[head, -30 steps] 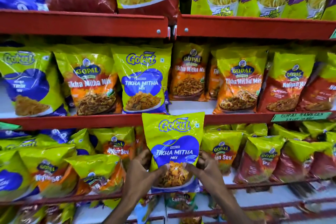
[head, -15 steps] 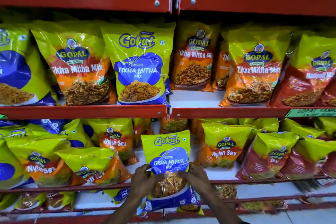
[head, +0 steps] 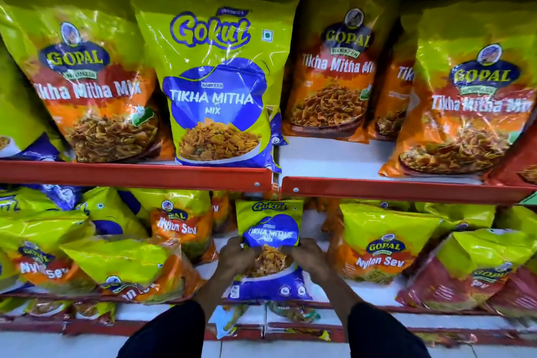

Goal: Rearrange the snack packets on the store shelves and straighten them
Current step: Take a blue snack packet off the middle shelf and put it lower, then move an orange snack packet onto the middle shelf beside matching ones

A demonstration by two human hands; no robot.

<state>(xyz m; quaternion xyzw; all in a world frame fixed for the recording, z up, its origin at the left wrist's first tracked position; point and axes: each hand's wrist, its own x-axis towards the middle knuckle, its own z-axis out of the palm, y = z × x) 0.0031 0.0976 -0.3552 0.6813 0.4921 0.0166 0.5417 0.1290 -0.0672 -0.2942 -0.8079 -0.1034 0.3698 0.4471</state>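
A small yellow and blue Gokul Tikha Mitha Mix packet (head: 268, 224) stands upright at the middle of the lower shelf. My left hand (head: 236, 253) grips its left side and my right hand (head: 306, 253) grips its right side, both at mid height. A large Gokul Tikha Mitha Mix packet (head: 215, 78) stands on the upper shelf right above it. Gopal Tikha Mitha Mix packets (head: 87, 81) flank that one on both sides.
Gopal Nylon Sev packets (head: 383, 241) lean on the lower shelf to the right, and more lie tumbled to the left (head: 122, 264). Red shelf edges (head: 130, 174) run across the view. A bare white patch of upper shelf (head: 325, 157) lies right of the large Gokul packet.
Both hands have carried the small Gokul packet down from in front of the upper shelf edge and back onto the lower shelf. My head has moved closer and tilted down.
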